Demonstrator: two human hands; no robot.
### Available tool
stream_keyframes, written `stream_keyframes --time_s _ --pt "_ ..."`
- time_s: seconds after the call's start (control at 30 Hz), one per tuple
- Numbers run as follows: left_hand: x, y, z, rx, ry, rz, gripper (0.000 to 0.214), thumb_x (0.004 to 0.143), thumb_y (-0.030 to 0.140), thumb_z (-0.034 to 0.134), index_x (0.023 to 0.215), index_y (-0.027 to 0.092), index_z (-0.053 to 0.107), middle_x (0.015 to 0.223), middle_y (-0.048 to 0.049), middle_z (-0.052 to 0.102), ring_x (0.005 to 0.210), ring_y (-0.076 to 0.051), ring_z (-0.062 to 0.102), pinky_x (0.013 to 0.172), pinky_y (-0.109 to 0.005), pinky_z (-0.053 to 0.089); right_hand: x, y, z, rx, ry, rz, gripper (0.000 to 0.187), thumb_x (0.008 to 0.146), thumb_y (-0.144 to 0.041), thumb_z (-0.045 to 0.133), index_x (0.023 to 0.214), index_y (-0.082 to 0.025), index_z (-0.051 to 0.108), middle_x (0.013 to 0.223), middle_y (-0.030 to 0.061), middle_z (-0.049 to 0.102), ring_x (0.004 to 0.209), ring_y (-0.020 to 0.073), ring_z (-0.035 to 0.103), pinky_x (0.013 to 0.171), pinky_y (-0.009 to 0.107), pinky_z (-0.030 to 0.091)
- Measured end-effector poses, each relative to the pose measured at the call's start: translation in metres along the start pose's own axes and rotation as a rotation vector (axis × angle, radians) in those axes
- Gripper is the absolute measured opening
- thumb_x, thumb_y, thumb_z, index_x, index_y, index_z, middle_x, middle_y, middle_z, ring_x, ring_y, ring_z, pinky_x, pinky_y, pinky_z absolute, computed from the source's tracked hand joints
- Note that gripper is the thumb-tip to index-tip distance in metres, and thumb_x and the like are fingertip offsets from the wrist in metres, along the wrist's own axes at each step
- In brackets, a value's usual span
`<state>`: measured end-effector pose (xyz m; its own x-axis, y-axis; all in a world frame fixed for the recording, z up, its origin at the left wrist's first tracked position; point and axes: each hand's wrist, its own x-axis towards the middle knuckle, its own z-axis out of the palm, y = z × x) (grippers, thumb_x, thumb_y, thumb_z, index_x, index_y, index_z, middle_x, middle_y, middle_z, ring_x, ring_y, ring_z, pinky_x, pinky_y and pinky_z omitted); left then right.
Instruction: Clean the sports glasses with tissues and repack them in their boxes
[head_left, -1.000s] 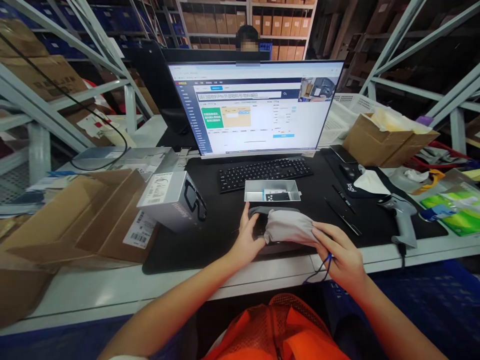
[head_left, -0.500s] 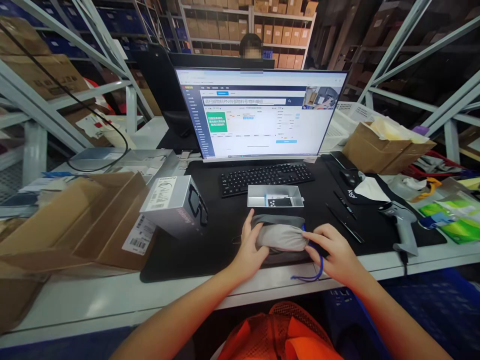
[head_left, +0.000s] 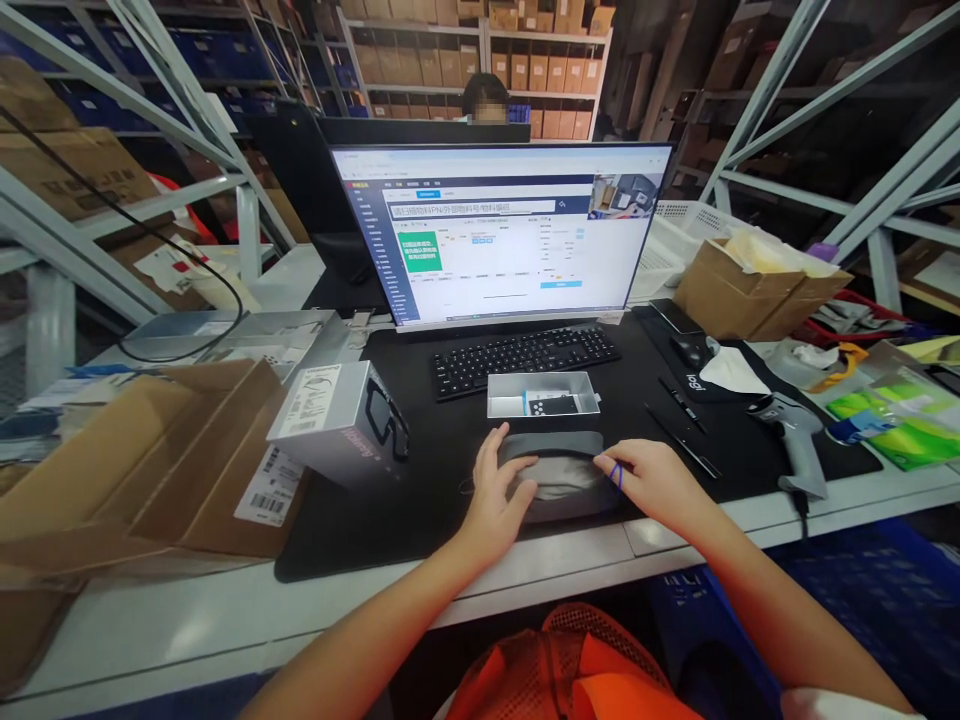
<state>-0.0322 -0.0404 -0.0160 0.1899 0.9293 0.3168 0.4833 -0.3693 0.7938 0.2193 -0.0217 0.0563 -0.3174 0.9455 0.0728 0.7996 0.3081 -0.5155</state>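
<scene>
You have the grey cloth pouch (head_left: 561, 480) lying inside the open dark grey case (head_left: 551, 442), which rests on the black mat (head_left: 375, 520) at the near side of the bench (head_left: 187, 630). The pouch's long axis runs left to right, roughly parallel to the bench edge, so its two ends face your two hands.

Your left hand (head_left: 491, 505) is the nearer, at the left end: thumb and fingers are spread over that end of the case and reach the pouch. Whether they grip or merely steady it, I cannot tell. Your right hand (head_left: 651, 482) is at the right end, thumb and index finger pinched together on the blue cord (head_left: 616, 474), with the pouch lying to the left of those fingertips.

Just beyond the case, near but apart, is the white tray (head_left: 493, 408); the keyboard (head_left: 525, 360) is behind it.

Against the frame half a second earlier, the pouch sits lower within the case and shows less bulk above the rim. The cord, which then trailed toward the bench edge, is now drawn up close to your right fingers. Your left hand has changed little.
</scene>
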Motion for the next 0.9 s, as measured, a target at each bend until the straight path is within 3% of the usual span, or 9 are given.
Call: stream_keyframes --time_s 0.1,0.2,0.3,0.43,0.5,0.57,0.67,0.77,0.9 --pt "-0.001 -0.001 -0.001 0.003 0.009 0.029 0.037 0.101 0.045 0.043 0.120 0.024 0.068 0.164 -0.0097 0.024 0.154 -0.030 0.019 0.123 -0.060 0.021 -0.001 -0.024 0.003 0.198 -0.081 -0.094 0.018 0.091 -0.028 0.063 0.102 -0.022 0.075 0.095 0.0050 0.076 0.084 0.0200 0.068 0.077 0.032 0.053" --pt "-0.003 -0.003 -0.005 -0.025 0.014 0.117 0.041 0.103 0.045 0.037 0.127 0.025 0.064 0.163 -0.0103 0.026 0.152 -0.029 0.025 0.122 -0.058 0.024 -0.005 -0.043 0.009 0.212 -0.175 -0.355 0.042 0.086 -0.017 0.063 0.128 -0.022 0.065 0.118 0.0074 0.072 0.107 0.0224 0.064 0.096 0.037 0.052" --pt "-0.004 0.000 -0.009 0.041 -0.050 0.259 0.040 0.101 0.043 0.042 0.131 0.029 0.063 0.166 -0.0088 0.019 0.151 -0.032 0.026 0.119 -0.059 0.026 -0.015 -0.034 0.011 0.248 -0.128 -0.487 0.040 0.091 -0.012 0.054 0.127 -0.024 0.065 0.124 0.0070 0.069 0.115 0.0207 0.062 0.103 0.038 0.050" --pt "-0.002 0.006 -0.010 0.210 -0.126 0.296 0.027 0.098 0.031 0.051 0.113 0.029 0.073 0.165 -0.0072 0.025 0.152 -0.035 0.022 0.118 -0.063 0.024 -0.024 0.019 0.014 0.214 0.241 -0.305 0.046 0.086 -0.008 0.047 0.125 -0.025 0.067 0.127 0.0085 0.067 0.122 0.0231 0.060 0.105 0.045 0.050" --pt "-0.001 0.008 -0.009 0.219 -0.115 0.265 0.022 0.096 0.030 0.054 0.103 0.025 0.075 0.164 -0.0085 0.028 0.152 -0.036 0.020 0.118 -0.063 0.024 -0.025 0.043 0.021 0.144 0.238 -0.142 0.060 0.081 -0.009 0.050 0.138 -0.024 0.057 0.138 0.0102 0.062 0.129 0.0259 0.057 0.110 0.050 0.046" --pt "0.000 0.008 -0.009 0.220 -0.098 0.230 0.019 0.093 0.031 0.057 0.093 0.022 0.074 0.163 -0.0099 0.029 0.153 -0.038 0.019 0.117 -0.065 0.026 -0.024 0.056 0.031 0.117 0.103 -0.035 0.068 0.078 -0.012 0.053 0.146 -0.020 0.050 0.136 0.0122 0.063 0.126 0.0267 0.060 0.108 0.049 0.047" --pt "0.001 0.007 -0.010 0.243 -0.076 0.193 0.019 0.092 0.032 0.059 0.086 0.020 0.072 0.164 -0.0116 0.029 0.153 -0.040 0.018 0.115 -0.068 0.027 -0.022 0.054 0.041 0.067 0.009 0.059 0.049 0.083 -0.015 0.053 0.131 -0.016 0.062 0.115 0.0124 0.072 0.105 0.0250 0.067 0.094 0.042 0.053" --pt "0.001 0.008 -0.011 0.266 -0.071 0.185 0.019 0.091 0.033 0.060 0.083 0.019 0.071 0.163 -0.0119 0.031 0.152 -0.040 0.020 0.114 -0.068 0.029 -0.024 0.043 0.033 -0.054 -0.003 0.107 0.022 0.092 -0.022 0.048 0.089 -0.018 0.069 0.085 0.0079 0.071 0.083 0.0220 0.066 0.075 0.035 0.049" --pt "-0.001 0.010 -0.008 0.252 -0.066 0.165 0.017 0.091 0.033 0.061 0.084 0.020 0.068 0.163 -0.0117 0.031 0.153 -0.039 0.019 0.115 -0.067 0.029 -0.027 0.021 0.002 0.007 0.023 0.063 0.039 0.101 -0.033 0.041 0.065 -0.022 0.050 0.065 0.0000 0.057 0.064 0.0161 0.055 0.062 0.030 0.039"
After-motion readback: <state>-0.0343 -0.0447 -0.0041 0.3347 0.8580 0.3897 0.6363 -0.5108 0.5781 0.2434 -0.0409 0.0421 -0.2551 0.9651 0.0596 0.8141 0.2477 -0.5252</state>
